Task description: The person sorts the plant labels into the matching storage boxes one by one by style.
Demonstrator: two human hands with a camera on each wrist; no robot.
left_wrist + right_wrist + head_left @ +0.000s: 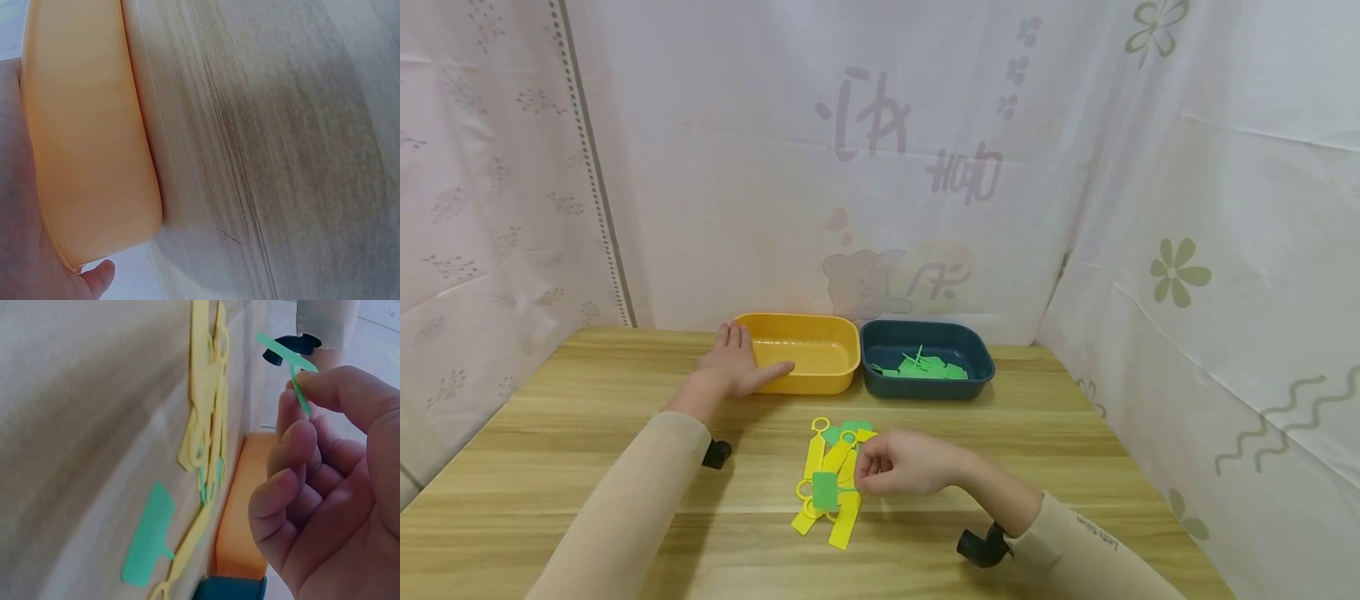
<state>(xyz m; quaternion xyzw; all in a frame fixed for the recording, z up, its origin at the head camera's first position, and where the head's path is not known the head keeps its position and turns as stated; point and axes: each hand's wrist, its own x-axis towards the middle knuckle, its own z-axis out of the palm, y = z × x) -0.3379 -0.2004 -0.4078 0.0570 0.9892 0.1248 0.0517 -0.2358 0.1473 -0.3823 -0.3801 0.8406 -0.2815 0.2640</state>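
Note:
My left hand (730, 367) rests on the left end of a yellow-orange plastic bin (812, 384), fingers straight over the side rim and thumb along the front rim. Between thumb and fingertip, my right hand (913, 462) pinches a small green plastic tag (284, 350) by its thin stem. That hand is just right of a loose pile of yellow ring-ended tags (815, 457), and the held tag overlaps the pile in the head view. Another green tag (148, 540) lies on the wood beside the yellow ones.
Right of the yellow-orange bin stands a dark blue bin (925, 389) with several green tags (932, 367) inside. Both bins are at the back of the wooden table (760, 542), before a patterned curtain (737, 208). Black wrist cameras (983, 546) hang below the sleeves.

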